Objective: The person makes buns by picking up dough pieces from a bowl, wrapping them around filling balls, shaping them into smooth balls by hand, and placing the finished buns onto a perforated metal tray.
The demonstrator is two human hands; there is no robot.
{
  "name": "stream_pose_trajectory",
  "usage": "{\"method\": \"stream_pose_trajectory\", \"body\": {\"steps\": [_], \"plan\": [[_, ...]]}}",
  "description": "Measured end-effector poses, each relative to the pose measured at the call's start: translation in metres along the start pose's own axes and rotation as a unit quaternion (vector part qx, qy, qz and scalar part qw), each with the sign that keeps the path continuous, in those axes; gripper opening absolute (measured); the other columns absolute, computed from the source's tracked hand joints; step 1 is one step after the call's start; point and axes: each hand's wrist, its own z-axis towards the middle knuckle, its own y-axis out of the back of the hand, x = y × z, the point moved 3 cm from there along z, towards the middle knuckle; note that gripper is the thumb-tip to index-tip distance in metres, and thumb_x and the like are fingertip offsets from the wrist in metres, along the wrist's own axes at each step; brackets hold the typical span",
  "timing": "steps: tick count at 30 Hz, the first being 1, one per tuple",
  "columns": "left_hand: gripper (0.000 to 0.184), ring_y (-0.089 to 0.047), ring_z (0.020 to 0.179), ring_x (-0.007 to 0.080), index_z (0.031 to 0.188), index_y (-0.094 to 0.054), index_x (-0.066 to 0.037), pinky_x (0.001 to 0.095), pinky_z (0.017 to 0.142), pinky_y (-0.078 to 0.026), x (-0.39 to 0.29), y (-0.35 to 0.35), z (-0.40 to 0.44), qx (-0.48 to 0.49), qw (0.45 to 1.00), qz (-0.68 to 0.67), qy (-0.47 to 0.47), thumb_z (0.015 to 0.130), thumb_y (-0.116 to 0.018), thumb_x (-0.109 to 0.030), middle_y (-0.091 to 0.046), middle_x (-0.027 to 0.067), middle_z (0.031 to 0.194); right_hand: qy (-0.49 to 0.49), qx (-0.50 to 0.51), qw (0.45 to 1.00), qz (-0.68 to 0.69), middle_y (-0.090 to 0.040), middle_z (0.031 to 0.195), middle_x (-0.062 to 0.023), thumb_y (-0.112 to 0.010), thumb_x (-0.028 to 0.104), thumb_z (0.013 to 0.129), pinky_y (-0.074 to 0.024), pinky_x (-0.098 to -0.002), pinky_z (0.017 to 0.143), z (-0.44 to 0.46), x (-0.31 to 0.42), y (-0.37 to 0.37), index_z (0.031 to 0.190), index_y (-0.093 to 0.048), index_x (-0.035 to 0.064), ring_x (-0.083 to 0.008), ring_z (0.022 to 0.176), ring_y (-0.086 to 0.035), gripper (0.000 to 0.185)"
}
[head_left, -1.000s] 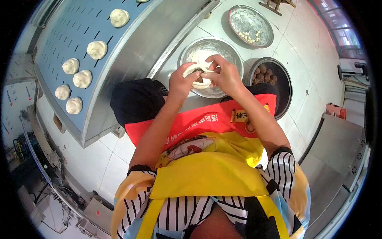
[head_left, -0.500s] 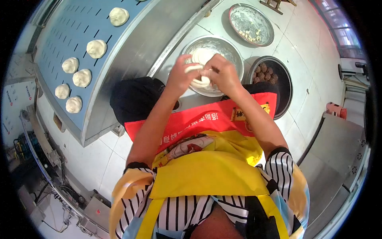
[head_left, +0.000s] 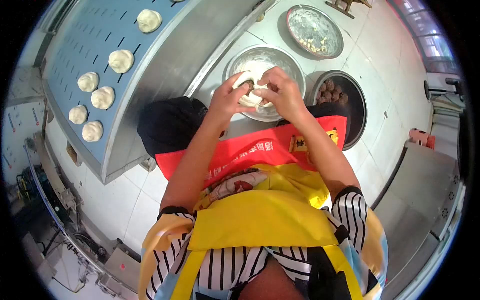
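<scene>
Above a floury metal bowl point(head_left: 290, 61), both hands hold a soft white dough wrapper point(head_left: 243, 78) between them. A dark brown filling ball shows in the opening of the wrapper. My left hand point(head_left: 226, 102) grips the wrapper's left side with bent fingers. On the opposite side, my right hand point(head_left: 284, 94) pinches the edge of the same dough between thumb and fingers. Inside the bowl, more pale dough lies behind the hands, partly covered by them. The underside of the wrapper is mostly hidden.
At the right, a black tub point(head_left: 358, 120) holds several brown balls point(head_left: 332, 93). A floury basin point(head_left: 327, 25) with dough scraps stands farther back. Several filled-looking dough buns point(head_left: 103, 97) sit on a blue slotted surface point(head_left: 65, 65) inside a metal-sided frame point(head_left: 150, 80) at left.
The wrapper has spread more open between my hands, and the dark filling ball now shows inside it. Both hands remain over the bowl, the fingers having shifted slightly.
</scene>
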Motion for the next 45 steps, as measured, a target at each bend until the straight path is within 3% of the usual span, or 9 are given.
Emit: {"method": "stream_pose_trajectory", "body": {"steps": [9,13,14,17,24,30,39,42,45], "plan": [[0.052,-0.057,0.108,0.0233,0.136,-0.038,-0.004,0.0403,0.086,-0.053,-0.002,0.014,0.007,0.106,0.981,0.161,-0.020,0.092,-0.056,-0.024,-0.051,0.0085,0.128,-0.006,0.006,0.998,-0.057,-0.058,0.082,-0.0081,-0.067,0.001,0.080,-0.0479,-0.0259,0.050,0.001,0.006,-0.003,0.086,-0.060,-0.0030,-0.0130,0.057,-0.059,0.010],[0.055,-0.056,0.108,0.0199,0.137,-0.040,-0.010,0.0387,0.088,-0.049,0.037,0.021,0.015,-0.028,0.992,-0.120,0.008,0.095,-0.045,-0.046,-0.054,0.0118,0.122,-0.118,-0.041,0.990,0.060,-0.059,0.077,-0.0079,-0.070,0.004,0.078,-0.0469,-0.0271,0.045,0.005,0.005,0.003,0.084,-0.061,-0.0033,-0.0127,0.057,-0.059,0.013],[0.062,-0.049,0.118,0.0226,0.138,-0.036,-0.008,0.0468,0.098,-0.040,0.049,0.017,0.017,-0.023,0.985,-0.171,0.031,0.098,-0.027,-0.054,-0.049,0.0076,0.132,-0.115,-0.013,0.991,0.074,-0.057,0.076,-0.0076,-0.070,0.004,0.079,-0.0470,-0.0259,0.045,0.005,-0.001,-0.002,0.082,-0.062,-0.0042,-0.0119,0.054,-0.058,0.011],[0.061,-0.050,0.117,0.0222,0.136,-0.038,-0.006,0.0451,0.096,-0.043,0.055,0.003,0.019,0.023,0.976,-0.208,-0.068,0.098,-0.029,-0.053,-0.049,0.0112,0.128,-0.121,0.016,0.990,0.069,-0.058,0.078,-0.0083,-0.069,0.003,0.079,-0.0479,-0.0252,0.046,0.002,-0.019,-0.013,0.082,-0.063,-0.0047,-0.0120,0.057,-0.058,0.010],[0.059,-0.062,0.094,0.0179,0.122,-0.052,0.002,0.0323,0.081,-0.052,0.036,-0.001,0.013,0.006,0.990,-0.127,-0.067,0.100,-0.029,-0.048,-0.062,0.0118,0.106,0.068,0.060,0.996,-0.024,-0.057,0.082,-0.0082,-0.068,0.005,0.080,-0.0497,-0.0284,0.051,0.009,0.003,-0.004,0.084,-0.064,-0.0010,-0.0145,0.064,-0.060,0.009],[0.070,-0.063,0.091,0.0166,0.116,-0.057,0.001,0.0297,0.077,-0.053,0.030,0.004,0.018,-0.025,0.996,-0.083,0.013,0.096,-0.028,-0.059,-0.063,0.0110,0.103,-0.079,0.057,0.995,-0.004,-0.059,0.086,-0.0080,-0.069,0.003,0.078,-0.0486,-0.0294,0.051,0.004,0.007,-0.007,0.086,-0.064,0.0014,-0.0166,0.067,-0.061,0.009],[0.074,-0.061,0.099,0.0193,0.120,-0.055,0.004,0.0322,0.086,-0.049,-0.008,-0.001,0.003,-0.012,0.981,0.175,0.088,0.094,-0.029,-0.061,-0.063,0.0128,0.107,0.083,0.096,0.992,-0.003,-0.059,0.082,-0.0081,-0.069,0.003,0.078,-0.0475,-0.0285,0.049,0.001,0.017,-0.006,0.084,-0.063,0.0015,-0.0169,0.058,-0.060,0.008],[0.071,-0.053,0.113,0.0203,0.127,-0.049,0.004,0.0323,0.096,-0.042,0.005,0.001,0.023,0.071,0.993,0.096,-0.017,0.097,-0.028,-0.056,-0.056,0.0153,0.120,0.059,0.067,0.995,-0.051,-0.060,0.082,-0.0079,-0.069,0.004,0.078,-0.0474,-0.0284,0.048,0.008,0.018,-0.001,0.082,-0.062,0.0017,-0.0159,0.058,-0.059,0.008],[0.064,-0.044,0.123,0.0203,0.131,-0.045,0.004,0.0311,0.101,-0.037,0.024,-0.013,0.012,0.071,0.959,-0.226,-0.156,0.100,-0.027,-0.049,-0.049,0.0164,0.129,-0.078,-0.018,0.996,0.029,-0.059,0.082,-0.0069,-0.069,0.004,0.078,-0.0472,-0.0284,0.049,0.013,0.021,0.006,0.081,-0.061,0.0012,-0.0150,0.057,-0.058,0.009]]}}
